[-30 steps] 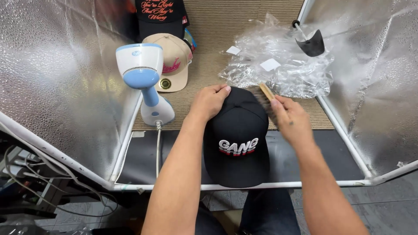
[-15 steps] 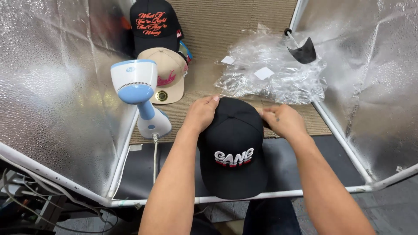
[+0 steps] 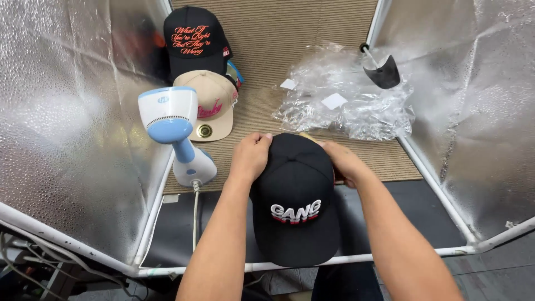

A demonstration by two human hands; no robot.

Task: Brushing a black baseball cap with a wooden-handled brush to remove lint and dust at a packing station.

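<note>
Left hand (image 3: 251, 157) and right hand (image 3: 344, 163): grip clamped on rear of black fabric cap with white embroidered front (image 3: 294, 200), brim toward wearer, over woven tan mat (image 3: 334, 22). Risk: elbow swing topples blue-white plastic handheld steamer (image 3: 177, 134). Crinkled clear plastic bags (image 3: 345, 95) slippery.

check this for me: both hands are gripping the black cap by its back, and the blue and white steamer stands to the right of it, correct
Not quite. The head view shows the blue and white steamer standing to the left of the black cap, not the right. The left hand and right hand do grip the cap by its back.
</note>
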